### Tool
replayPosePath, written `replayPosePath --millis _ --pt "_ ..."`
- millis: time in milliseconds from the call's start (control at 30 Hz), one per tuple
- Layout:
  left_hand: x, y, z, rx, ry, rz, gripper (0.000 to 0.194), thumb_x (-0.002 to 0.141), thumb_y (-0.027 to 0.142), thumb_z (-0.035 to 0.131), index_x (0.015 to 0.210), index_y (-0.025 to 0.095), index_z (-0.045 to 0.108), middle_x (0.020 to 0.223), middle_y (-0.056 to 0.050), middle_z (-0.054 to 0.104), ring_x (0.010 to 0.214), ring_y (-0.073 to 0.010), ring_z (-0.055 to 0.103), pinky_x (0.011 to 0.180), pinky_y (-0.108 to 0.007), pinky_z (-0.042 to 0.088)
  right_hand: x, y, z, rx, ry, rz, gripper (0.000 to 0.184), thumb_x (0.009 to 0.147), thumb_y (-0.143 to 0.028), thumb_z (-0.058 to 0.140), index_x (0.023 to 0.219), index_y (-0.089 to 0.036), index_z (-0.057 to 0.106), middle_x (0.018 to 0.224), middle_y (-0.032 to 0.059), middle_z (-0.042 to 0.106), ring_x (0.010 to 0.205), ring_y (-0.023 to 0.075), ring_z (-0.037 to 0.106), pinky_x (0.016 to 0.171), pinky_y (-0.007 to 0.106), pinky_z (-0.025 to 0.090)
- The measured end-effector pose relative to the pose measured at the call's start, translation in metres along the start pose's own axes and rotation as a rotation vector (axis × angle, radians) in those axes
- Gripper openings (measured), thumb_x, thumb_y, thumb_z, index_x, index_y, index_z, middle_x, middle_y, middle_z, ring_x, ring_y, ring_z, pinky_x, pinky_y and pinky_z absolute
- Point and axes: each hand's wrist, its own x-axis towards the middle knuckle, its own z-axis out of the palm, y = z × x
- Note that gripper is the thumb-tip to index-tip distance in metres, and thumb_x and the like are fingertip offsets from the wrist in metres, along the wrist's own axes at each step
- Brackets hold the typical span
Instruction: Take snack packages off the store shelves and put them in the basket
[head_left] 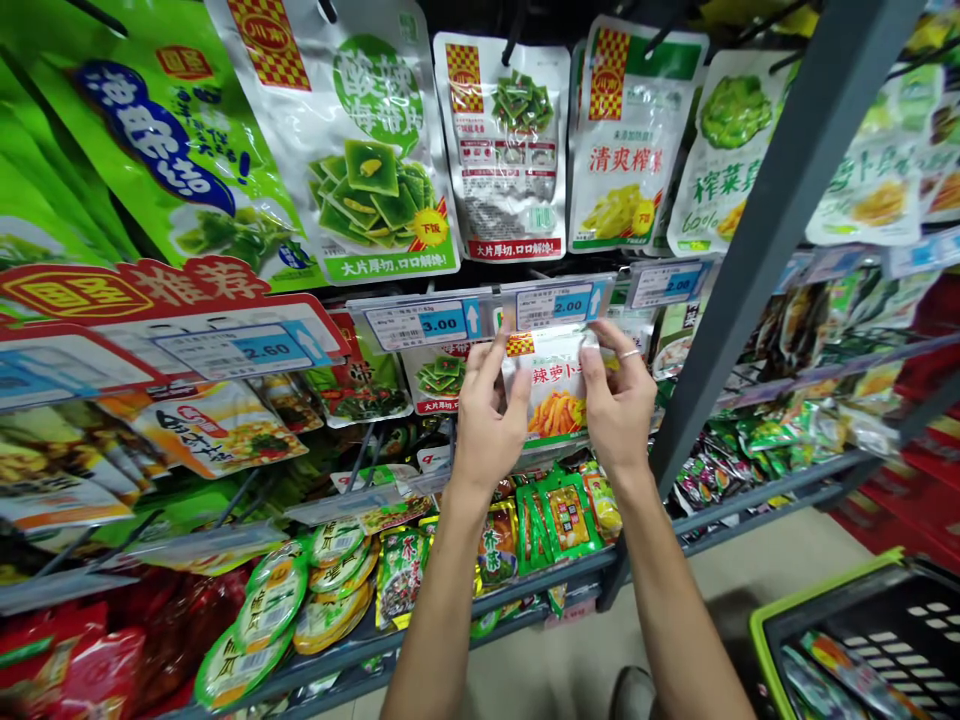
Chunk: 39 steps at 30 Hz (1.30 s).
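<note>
Head | left hand (491, 415); right hand (619, 400); grips pinched on radish packet (551, 395)

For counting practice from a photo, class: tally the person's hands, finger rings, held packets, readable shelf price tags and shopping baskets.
Left hand and right hand: 2
Ring: 1
Held packet: 1
Readable price tags: 4
Shopping basket: 1
Total: 9

Forearms (435, 620) raised — left hand (491, 420), right hand (619, 400) close together, both pinching (ring (629, 353) on right).
</note>
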Motion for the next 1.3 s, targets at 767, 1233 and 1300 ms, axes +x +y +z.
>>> replayPosePath --millis 767,1233,1300 --pt "-0.004 -0.015 0.005 0.573 -0.029 0.001 0.074 0.104 0.019 0.06 0.17 0.042 0.037 0.13 -0.011 0.043 0.123 -0.0272 0.053 0.114 -0.049 0.05 -0.002 0.026 0.0 -0.575 -0.194 -0.15 0.071 0.108 -0.031 0.062 0.173 -0.036 0.034 0.134 0.0137 0.052 0.127 0.0311 0.058 0.112 0.051 0.055" --pt "0.024 -0.021 0.011 0.747 -0.051 -0.169 0.052 0.098 0.01 0.058 0.149 0.02 0.061 0.133 -0.02 0.058 0.114 -0.0318 0.067 0.103 -0.049 0.057 0.025 0.021 0.032 -0.793 -0.277 0.079 0.042 0.108 -0.03 0.061 0.149 -0.02 0.064 0.118 0.0154 0.069 0.101 0.0294 0.07 0.089 0.044 0.059" --pt "0.032 -0.043 0.008 0.798 -0.092 -0.166 0.049 0.096 0.007 0.059 0.145 0.012 0.062 0.124 -0.022 0.065 0.103 -0.0294 0.072 0.093 -0.044 0.058 0.031 0.024 0.04 -0.793 -0.298 0.087 0.032 0.107 -0.029 0.06 0.136 -0.017 0.069 0.109 0.0162 0.072 0.103 0.0318 0.071 0.093 0.046 0.057"
